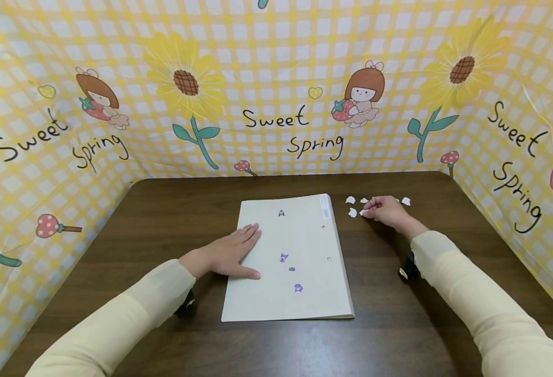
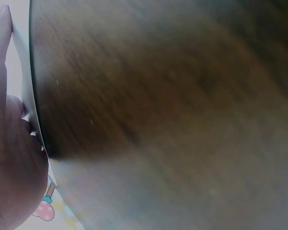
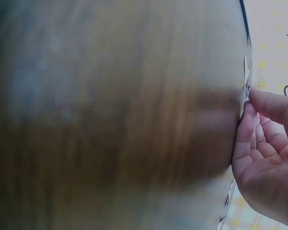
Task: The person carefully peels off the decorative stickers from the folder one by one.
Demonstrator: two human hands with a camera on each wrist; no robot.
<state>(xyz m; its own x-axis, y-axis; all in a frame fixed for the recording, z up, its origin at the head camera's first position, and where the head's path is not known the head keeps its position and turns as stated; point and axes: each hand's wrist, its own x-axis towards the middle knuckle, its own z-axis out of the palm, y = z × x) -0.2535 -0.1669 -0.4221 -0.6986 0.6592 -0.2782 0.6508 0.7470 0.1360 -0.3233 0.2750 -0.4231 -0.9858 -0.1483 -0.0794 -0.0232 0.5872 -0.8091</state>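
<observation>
A cream paper folder point(image 1: 267, 301) lies on the table with several small purple and dark stickers on its cover, one a purple figure point(image 1: 298, 288). My left hand point(image 1: 231, 254) rests flat on the folder's left edge, fingers straight and thumb spread; the left wrist view shows the hand point(image 2: 14, 158) only from its side. To the right of the folder, my right hand point(image 1: 386, 210) pinches a small white cut-out sticker point(image 1: 363, 213) at the tabletop between thumb and fingertips. In the right wrist view, a thin white edge shows at the fingertips of that hand point(image 3: 269, 148).
More white cut-outs lie around the right hand, including one cut-out point(image 1: 350, 200) at the back left and another point(image 1: 406, 201) at the right. The brown wooden table point(image 1: 187, 204) meets a yellow checked cloth point(image 1: 276, 78) behind and at both sides.
</observation>
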